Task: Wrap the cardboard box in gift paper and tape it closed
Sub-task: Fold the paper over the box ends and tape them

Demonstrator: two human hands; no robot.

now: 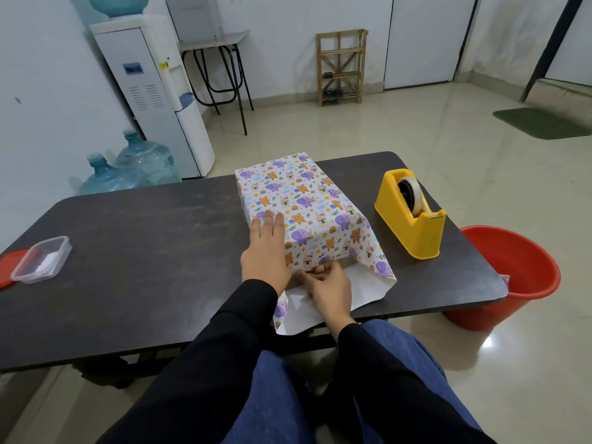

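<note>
Left hand (pixel 266 251): flat, fingers straight and close together, pressing the gift paper (pixel 320 213) down at the near left edge of the parcel, centre of frame. Right hand (pixel 330 288): fingers curled, pinching the loose paper edge at the parcel's near end, just below the left hand. The cardboard box lies under the paper and is not itself visible; the parcel sits on the dark table (pixel 144 251).

Judgement: the paper is thin and light, creases and tears easily, and probably slides on the stiff box. It is best held at folds and edges, with one palm pinning it. The tape dispenser (pixel 413 216) stands right of centre, untouched.
</note>
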